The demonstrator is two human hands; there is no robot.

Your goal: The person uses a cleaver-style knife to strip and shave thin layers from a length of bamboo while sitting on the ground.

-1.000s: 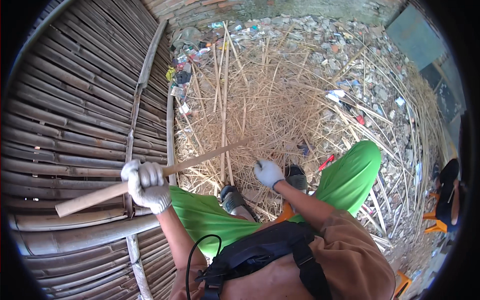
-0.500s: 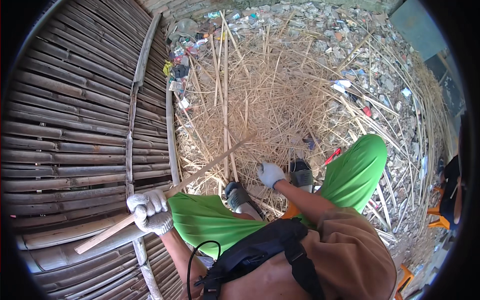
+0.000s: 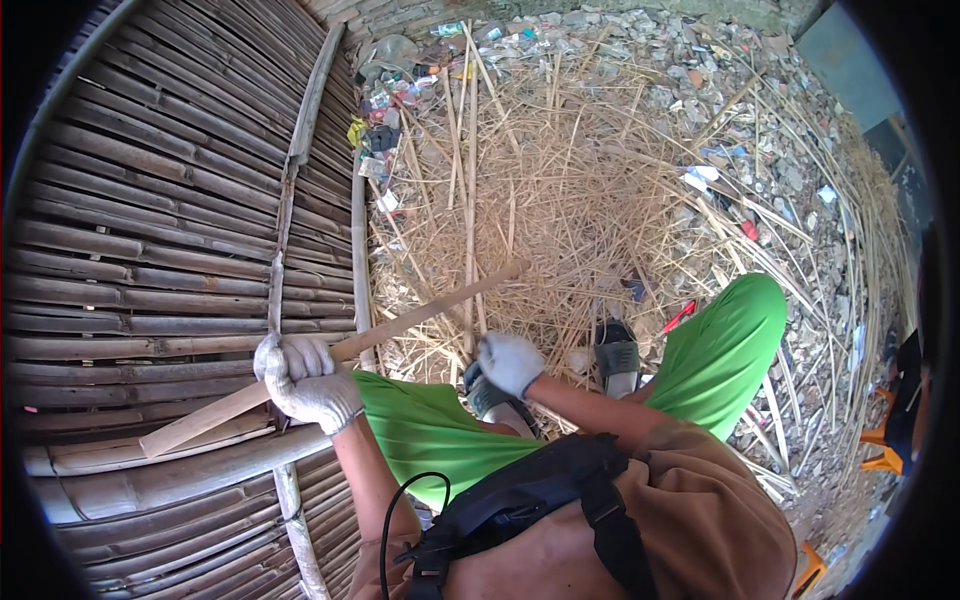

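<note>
A flat bamboo strip slants from the lower left up toward the middle, over the bamboo slat wall and the litter. My left hand, in a whitish knit glove, is closed around it toward its lower end. My right hand, gloved the same way, is closed in a fist below the strip's upper part, apart from it. A small blurred brownish shape shows by its fingers; what it grips cannot be made out. Between my sandalled feet and beyond lies a heap of thin bamboo shavings.
A bamboo slat wall stands close on my left. Long split strips lie over the heap. A red-handled tool lies beside my right knee. Rubble and plastic litter spread behind. An orange stool and part of a person are at far right.
My right hand has moved left, closer to the strip and my left foot. My left hand has risen a little, and the strip lies at a flatter slant.
</note>
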